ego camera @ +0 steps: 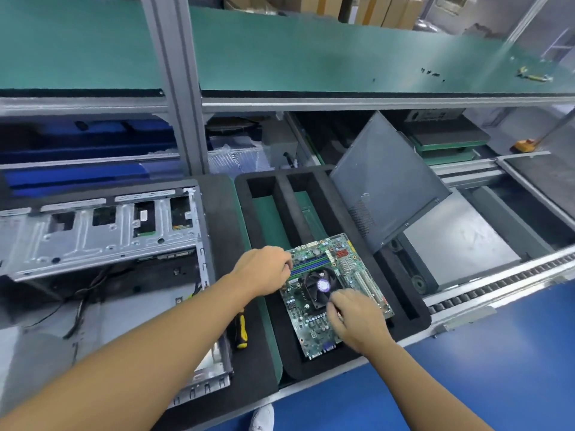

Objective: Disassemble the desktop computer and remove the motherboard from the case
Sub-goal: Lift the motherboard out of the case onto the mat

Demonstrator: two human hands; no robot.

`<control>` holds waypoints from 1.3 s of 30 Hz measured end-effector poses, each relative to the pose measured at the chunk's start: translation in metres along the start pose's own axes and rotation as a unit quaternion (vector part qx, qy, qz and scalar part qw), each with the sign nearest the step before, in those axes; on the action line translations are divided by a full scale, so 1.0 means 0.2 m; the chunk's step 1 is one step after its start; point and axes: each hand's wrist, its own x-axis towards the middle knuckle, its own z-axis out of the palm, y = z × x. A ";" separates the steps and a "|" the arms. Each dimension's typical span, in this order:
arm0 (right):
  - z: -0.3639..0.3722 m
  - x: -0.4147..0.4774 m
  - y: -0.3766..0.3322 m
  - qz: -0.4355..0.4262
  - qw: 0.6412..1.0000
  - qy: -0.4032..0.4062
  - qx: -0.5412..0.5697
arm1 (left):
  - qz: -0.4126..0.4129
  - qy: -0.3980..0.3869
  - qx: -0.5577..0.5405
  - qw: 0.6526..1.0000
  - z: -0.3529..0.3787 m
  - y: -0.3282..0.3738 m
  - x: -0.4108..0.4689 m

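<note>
The green motherboard (314,325) with a black fan cooler (320,286) lies in the black foam tray (407,321) at centre. My left hand (264,269) grips the board's left edge near the memory slots, fingers curled. My right hand (357,318) rests on the board just right of the cooler, fingers curled down on it; what they pinch is hidden. The opened metal computer case (102,231) lies to the left, with loose black cables inside.
A yellow-and-black screwdriver (241,329) lies between case and tray. A grey side panel (389,178) leans at the tray's far right corner. A roller conveyor (497,287) runs on the right. Green shelf above holds small screws (431,73).
</note>
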 end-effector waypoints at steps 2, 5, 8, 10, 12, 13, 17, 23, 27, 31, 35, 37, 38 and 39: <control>-0.03 0.09 -0.21 -0.019 0.999 0.020 0.042 | 0.009 0.052 -0.008 0.999 -0.10 -0.04 -0.10; -0.06 0.23 -0.54 -0.017 0.991 -0.020 0.128 | 0.011 0.125 -0.002 0.992 -0.25 -0.19 -0.28; -0.04 0.38 -0.83 -0.007 0.983 -0.045 0.180 | -0.018 0.144 -0.010 0.989 -0.37 -0.43 -0.50; 0.00 0.46 -0.98 0.026 0.979 -0.056 0.193 | -0.049 0.158 -0.001 0.986 -0.42 -0.62 -0.67; 0.05 0.53 -1.08 0.090 0.975 -0.044 0.196 | -0.100 0.188 0.009 0.977 -0.45 -0.82 -0.84; 0.07 0.55 -1.12 0.128 0.970 -0.037 0.202 | -0.134 0.209 0.014 0.969 -0.46 -0.92 -0.92; 0.13 0.62 -1.19 0.266 0.931 -0.070 0.239 | -0.267 0.224 0.031 0.937 -0.46 -1.22 -1.20; 0.15 0.61 -1.21 0.312 0.923 -0.133 0.182 | -0.273 0.158 0.066 0.947 -0.36 -1.31 -1.42; 0.13 0.60 -1.21 0.306 0.922 -0.131 0.199 | -0.305 0.226 -0.041 0.924 -0.33 -1.29 -1.47; 0.13 0.60 -1.21 0.291 0.925 -0.126 0.209 | -0.424 0.203 -0.229 0.852 -0.37 -1.32 -1.44; 0.12 0.60 -1.21 0.291 0.928 -0.129 0.192 | -0.500 0.146 -0.259 0.813 -0.40 -1.40 -1.40; 0.11 0.61 -1.21 0.289 0.932 -0.137 0.172 | -0.501 0.147 -0.246 0.817 -0.40 -1.41 -1.38; 0.10 0.61 -1.22 0.287 0.933 -0.142 0.166 | -0.500 0.147 -0.244 0.818 -0.40 -1.41 -1.38; 0.09 0.62 -1.22 0.283 0.934 -0.147 0.160 | -0.498 0.146 -0.245 0.819 -0.40 -1.41 -1.38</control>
